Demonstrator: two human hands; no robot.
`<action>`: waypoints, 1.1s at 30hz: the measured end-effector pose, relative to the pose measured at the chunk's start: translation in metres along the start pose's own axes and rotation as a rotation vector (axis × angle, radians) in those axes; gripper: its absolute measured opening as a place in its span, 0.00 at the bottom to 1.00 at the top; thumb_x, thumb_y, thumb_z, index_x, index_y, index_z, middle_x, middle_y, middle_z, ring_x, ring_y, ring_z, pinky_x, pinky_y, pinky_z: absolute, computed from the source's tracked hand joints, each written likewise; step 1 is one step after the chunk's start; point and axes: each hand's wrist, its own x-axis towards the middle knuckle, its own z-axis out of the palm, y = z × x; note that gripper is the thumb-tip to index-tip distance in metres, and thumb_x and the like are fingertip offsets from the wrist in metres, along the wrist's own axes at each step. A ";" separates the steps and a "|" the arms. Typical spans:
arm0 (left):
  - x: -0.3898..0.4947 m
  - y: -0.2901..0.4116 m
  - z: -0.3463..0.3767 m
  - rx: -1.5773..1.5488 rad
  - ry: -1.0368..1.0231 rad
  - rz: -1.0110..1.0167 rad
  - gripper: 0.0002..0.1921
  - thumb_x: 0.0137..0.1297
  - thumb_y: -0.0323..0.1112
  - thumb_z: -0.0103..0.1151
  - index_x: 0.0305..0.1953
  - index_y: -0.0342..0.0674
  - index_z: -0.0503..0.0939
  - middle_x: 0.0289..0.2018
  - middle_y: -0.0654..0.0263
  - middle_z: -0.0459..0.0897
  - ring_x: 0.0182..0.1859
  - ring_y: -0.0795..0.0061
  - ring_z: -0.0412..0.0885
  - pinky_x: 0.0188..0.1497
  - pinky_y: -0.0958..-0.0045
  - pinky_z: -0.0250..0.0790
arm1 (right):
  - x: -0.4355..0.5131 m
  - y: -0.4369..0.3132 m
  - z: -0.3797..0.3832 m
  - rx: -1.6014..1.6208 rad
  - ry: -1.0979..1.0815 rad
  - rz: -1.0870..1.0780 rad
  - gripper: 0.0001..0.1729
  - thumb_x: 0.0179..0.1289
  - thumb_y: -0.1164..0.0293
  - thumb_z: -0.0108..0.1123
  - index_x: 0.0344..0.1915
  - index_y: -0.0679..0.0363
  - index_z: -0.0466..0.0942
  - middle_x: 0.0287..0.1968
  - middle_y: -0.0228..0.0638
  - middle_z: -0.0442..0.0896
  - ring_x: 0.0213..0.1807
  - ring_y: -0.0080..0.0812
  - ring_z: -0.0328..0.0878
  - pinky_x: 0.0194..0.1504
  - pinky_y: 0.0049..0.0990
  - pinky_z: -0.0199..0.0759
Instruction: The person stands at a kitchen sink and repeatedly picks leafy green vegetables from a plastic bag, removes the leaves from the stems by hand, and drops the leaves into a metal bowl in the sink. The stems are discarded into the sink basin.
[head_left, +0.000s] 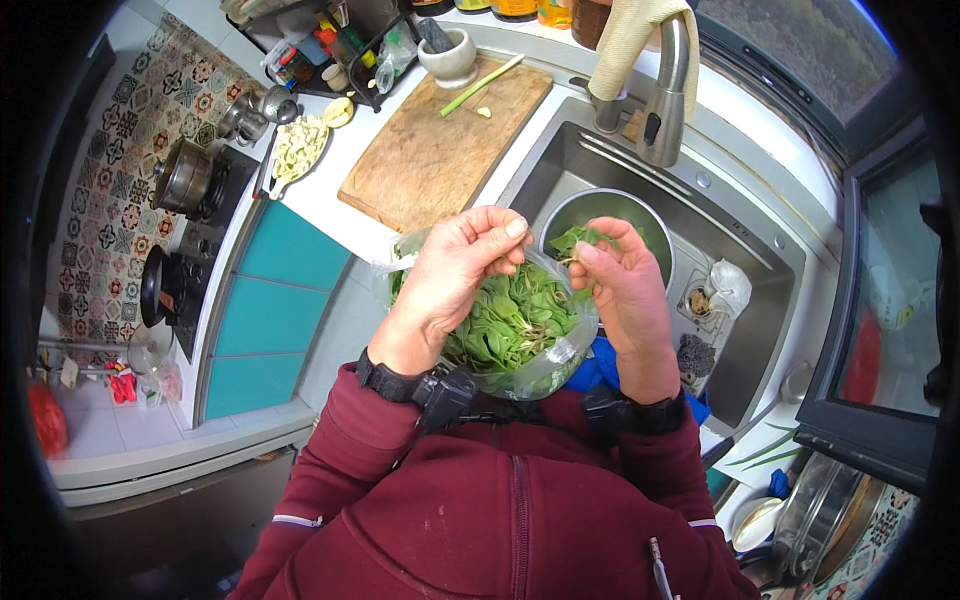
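Observation:
A clear plastic bag (559, 360) full of leafy greens (510, 319) lies open in front of my body. Above the bag's left part is my left hand (480, 247), thumb and fingertips pinched together; whether a small piece is between them cannot be told. My right hand (619, 277) pinches a sprig of leafy greens (574, 240) between thumb and fingers, over the near rim of a round metal bowl (660, 217). The bowl stands in the sink, and its contents are partly hidden by my right hand.
A wooden cutting board (427, 150) holds a stone mortar (452, 64) and a green stalk (480, 86). The sink (757, 300) with its faucet (664, 112) is at the right. Left are a plate of pale chopped pieces (300, 154) and a stove with a pot (184, 176).

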 end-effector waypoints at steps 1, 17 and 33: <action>-0.001 0.002 0.000 0.057 -0.072 0.055 0.07 0.67 0.34 0.61 0.39 0.37 0.81 0.33 0.70 0.83 0.32 0.86 0.77 0.36 0.83 0.70 | 0.001 -0.001 -0.002 0.039 -0.008 0.012 0.16 0.62 0.77 0.64 0.49 0.60 0.72 0.35 0.33 0.81 0.34 0.24 0.79 0.34 0.20 0.72; -0.011 -0.022 0.032 0.465 -0.066 0.302 0.03 0.65 0.25 0.60 0.38 0.33 0.80 0.50 0.62 0.81 0.37 0.86 0.77 0.40 0.81 0.72 | 0.007 0.008 0.000 0.208 0.051 0.009 0.17 0.61 0.76 0.66 0.48 0.57 0.72 0.36 0.28 0.80 0.33 0.18 0.73 0.31 0.18 0.64; -0.029 0.053 0.062 0.302 -0.363 0.468 0.05 0.61 0.25 0.64 0.37 0.33 0.80 0.37 0.59 0.84 0.33 0.77 0.81 0.37 0.76 0.75 | 0.037 0.018 -0.054 -0.020 0.062 -0.275 0.17 0.61 0.71 0.65 0.49 0.61 0.74 0.39 0.31 0.82 0.36 0.21 0.76 0.37 0.20 0.69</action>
